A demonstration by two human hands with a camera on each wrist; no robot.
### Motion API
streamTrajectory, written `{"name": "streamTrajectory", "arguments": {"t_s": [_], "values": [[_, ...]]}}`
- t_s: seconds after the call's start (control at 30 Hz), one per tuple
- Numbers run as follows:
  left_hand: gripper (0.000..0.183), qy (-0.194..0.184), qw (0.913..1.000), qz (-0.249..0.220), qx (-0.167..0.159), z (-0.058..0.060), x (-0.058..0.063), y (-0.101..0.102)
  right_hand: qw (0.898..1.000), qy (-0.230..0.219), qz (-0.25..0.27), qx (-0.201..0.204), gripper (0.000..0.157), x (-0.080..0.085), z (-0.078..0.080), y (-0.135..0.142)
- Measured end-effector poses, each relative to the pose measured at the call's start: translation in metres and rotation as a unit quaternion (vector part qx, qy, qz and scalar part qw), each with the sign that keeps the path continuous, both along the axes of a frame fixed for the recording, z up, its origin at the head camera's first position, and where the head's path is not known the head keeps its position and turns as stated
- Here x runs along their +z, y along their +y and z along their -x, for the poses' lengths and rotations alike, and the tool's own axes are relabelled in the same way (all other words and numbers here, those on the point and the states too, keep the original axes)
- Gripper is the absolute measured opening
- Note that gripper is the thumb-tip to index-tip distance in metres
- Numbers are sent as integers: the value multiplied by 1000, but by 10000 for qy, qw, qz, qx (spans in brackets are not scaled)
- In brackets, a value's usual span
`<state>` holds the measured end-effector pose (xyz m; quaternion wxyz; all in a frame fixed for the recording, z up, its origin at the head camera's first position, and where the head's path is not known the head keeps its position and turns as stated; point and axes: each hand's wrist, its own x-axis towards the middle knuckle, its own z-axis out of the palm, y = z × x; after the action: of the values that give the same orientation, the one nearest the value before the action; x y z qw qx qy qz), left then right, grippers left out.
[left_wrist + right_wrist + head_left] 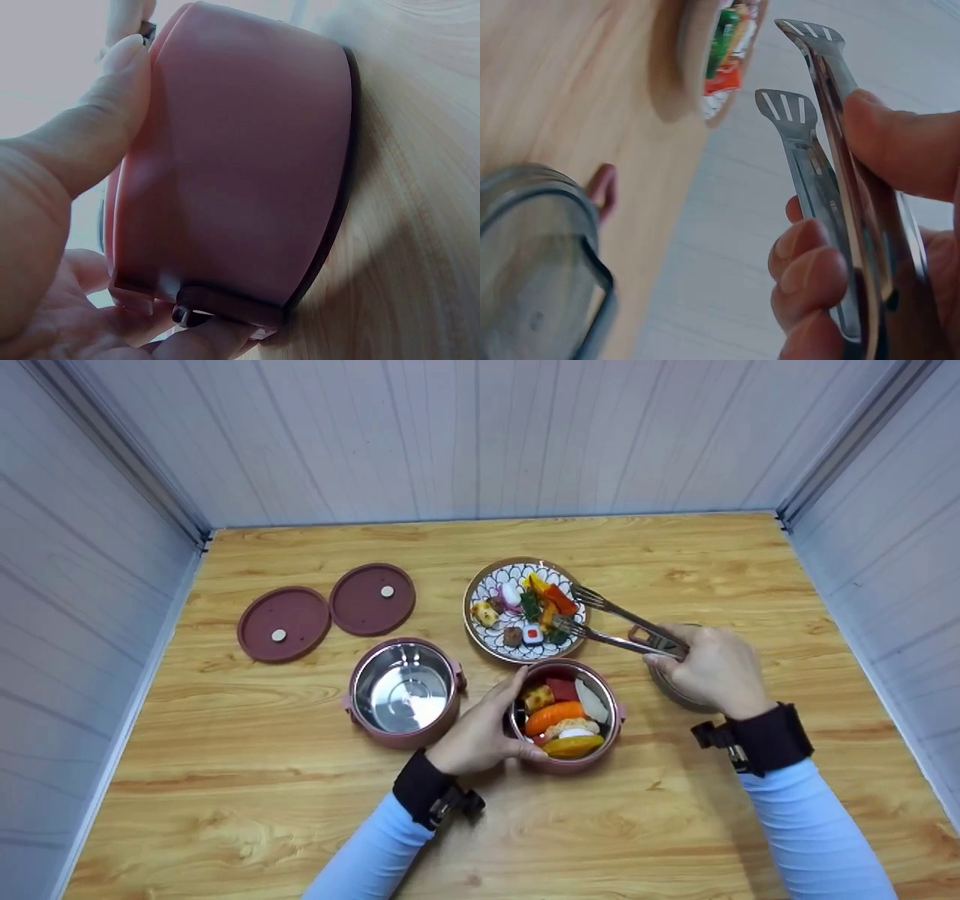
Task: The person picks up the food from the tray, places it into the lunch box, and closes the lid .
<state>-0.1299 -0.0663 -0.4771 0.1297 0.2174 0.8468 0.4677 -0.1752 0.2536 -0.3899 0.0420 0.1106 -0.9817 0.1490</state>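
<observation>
One wood-grained table point(660, 825) bears a patterned plate point(491, 577), far and central, with a food-filled pink pot point(574, 766) just nearer, my left hand point(484, 735) curled around its side. My right hand point(720, 667) pinches metal tongs point(866, 202), tips spread and empty at the plate's right side. Closing them off-centre could flick small food pieces point(559, 600) away; tilting the crowded pot could spill it.
</observation>
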Motion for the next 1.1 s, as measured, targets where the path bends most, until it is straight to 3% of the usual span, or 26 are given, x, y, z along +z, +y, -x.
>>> {"name": "streamTrajectory", "arguments": {"t_s": [0.33, 0.6, 0.93, 1.1], "values": [[120, -3, 9999, 99, 64, 0, 2, -3, 9994, -323, 137, -14, 59, -15, 16, -18], [119, -21, 10000, -39, -19, -1, 0, 2, 9972, -725, 7, -193, 67, -9, 14, -17], [119, -52, 10000, 41, 6, -3, 1, 1, 9977, -497, -333, -304, 67, -12, 10, -33], [114, 58, 9996, 275, 9, -6, 14, -5, 9978, -224, -372, -497, 59, -8, 6, -36]]}}
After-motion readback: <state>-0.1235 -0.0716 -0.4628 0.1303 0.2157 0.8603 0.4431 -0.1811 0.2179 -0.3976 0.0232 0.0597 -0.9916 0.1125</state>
